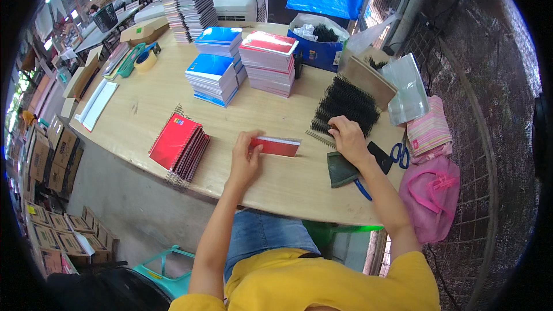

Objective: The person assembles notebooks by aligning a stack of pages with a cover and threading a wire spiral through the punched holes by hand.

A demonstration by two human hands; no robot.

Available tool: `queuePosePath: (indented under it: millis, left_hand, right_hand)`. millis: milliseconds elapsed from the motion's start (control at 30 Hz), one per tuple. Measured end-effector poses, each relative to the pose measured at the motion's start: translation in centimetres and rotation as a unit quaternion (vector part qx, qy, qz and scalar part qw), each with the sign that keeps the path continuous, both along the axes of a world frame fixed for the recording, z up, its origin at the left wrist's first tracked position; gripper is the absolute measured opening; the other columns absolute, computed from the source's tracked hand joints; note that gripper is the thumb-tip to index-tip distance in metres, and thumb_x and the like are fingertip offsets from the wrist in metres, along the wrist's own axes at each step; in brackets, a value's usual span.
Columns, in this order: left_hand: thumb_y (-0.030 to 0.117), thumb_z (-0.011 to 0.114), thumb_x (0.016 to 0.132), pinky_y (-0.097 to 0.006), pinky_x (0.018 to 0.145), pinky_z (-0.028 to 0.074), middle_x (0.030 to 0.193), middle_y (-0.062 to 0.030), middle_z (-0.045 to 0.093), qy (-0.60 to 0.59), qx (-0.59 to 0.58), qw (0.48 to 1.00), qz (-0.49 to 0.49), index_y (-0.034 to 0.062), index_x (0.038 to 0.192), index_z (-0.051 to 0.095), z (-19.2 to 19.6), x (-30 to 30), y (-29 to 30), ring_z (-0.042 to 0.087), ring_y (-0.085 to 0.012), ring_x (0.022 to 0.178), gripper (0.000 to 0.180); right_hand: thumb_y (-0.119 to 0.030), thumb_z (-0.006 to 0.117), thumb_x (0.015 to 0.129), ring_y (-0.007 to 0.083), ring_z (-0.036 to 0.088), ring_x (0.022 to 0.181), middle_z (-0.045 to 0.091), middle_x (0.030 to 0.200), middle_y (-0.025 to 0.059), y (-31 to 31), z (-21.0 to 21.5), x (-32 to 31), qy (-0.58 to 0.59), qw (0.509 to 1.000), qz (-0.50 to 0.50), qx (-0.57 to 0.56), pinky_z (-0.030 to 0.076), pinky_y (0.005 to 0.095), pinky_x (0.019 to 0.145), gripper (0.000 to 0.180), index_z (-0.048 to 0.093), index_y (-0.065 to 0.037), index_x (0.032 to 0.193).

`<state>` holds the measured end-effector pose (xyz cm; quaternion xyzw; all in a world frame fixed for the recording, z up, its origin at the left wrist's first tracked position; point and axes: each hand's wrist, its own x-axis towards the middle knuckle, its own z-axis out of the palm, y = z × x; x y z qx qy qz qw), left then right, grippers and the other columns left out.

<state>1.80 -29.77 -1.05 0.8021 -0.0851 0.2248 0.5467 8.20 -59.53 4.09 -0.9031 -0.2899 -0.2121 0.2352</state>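
Observation:
My left hand [246, 158] grips a thin red notebook [279, 147] by its left end. The notebook stands on its long edge on the wooden table [271, 181], with its white page edges upward. To the right, my right hand [348, 138] is closed in a pinch on a black spiral binding coil [320, 139]. That coil lies at the near left side of a heap of black coils [348, 101]; my fingertips partly cover its end. Left of my left hand sits a stack of red notebooks [175, 141] with spirals along their edges.
Stacks of blue notebooks [213, 64] and red notebooks [269, 45] stand farther back. Blue-handled scissors [398, 154] and a dark green pouch [342, 168] lie near my right forearm. A tape roll [145, 61] is at the far left; a blue box [317, 49] holds more coils.

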Motion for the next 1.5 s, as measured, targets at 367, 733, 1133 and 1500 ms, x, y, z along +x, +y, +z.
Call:
queuePosePath:
  millis: [367,733,1133,1500]
  left_hand:
    - [0.001,0.07,0.088,-0.027,0.074,0.05,0.106,-0.0085,0.054,-0.028,-0.031,0.998,0.056,0.0033,0.108,0.062,0.2,-0.5,-2.0,0.059,-0.0197,0.09,0.022]
    - [0.001,0.069,0.088,-0.032,0.072,0.052,0.104,-0.0104,0.053,-0.026,-0.036,0.998,0.038,0.002,0.106,0.062,-0.8,0.4,-1.8,0.06,-0.0231,0.088,0.019]
    - [0.0,0.067,0.09,-0.029,0.067,0.056,0.104,-0.0096,0.05,-0.01,-0.042,0.998,0.048,0.0,0.104,0.061,-1.5,0.5,-1.9,0.06,-0.0202,0.086,0.015]
    - [0.0,0.067,0.09,-0.028,0.066,0.058,0.105,-0.0099,0.049,-0.022,-0.035,0.998,0.048,0.0007,0.103,0.06,-1.2,0.4,-2.3,0.06,-0.0194,0.088,0.015]
  right_hand:
    - [-0.006,0.069,0.089,0.0224,0.064,0.077,0.062,0.086,0.0097,2.6,2.1,-1.0,0.143,0.979,0.113,0.087,0.052,0.0342,0.066,0.019,0.074,-0.007,0.107]
    - [0.0,0.072,0.082,0.02,0.066,0.084,0.067,0.097,0.0092,3.7,1.3,-0.4,0.168,0.965,0.16,0.119,0.053,0.0301,0.072,0.02,0.075,-0.005,0.102]
    - [-0.008,0.069,0.089,0.0235,0.068,0.084,0.068,0.098,0.0123,3.9,2.5,0.0,0.255,0.951,0.169,0.042,0.053,0.0354,0.075,0.019,0.071,-0.005,0.107]
    - [-0.017,0.071,0.086,0.0298,0.068,0.088,0.065,0.098,0.0111,4.8,2.3,0.4,0.173,0.97,0.159,-0.058,0.054,0.04,0.074,0.022,0.063,-0.007,0.104]
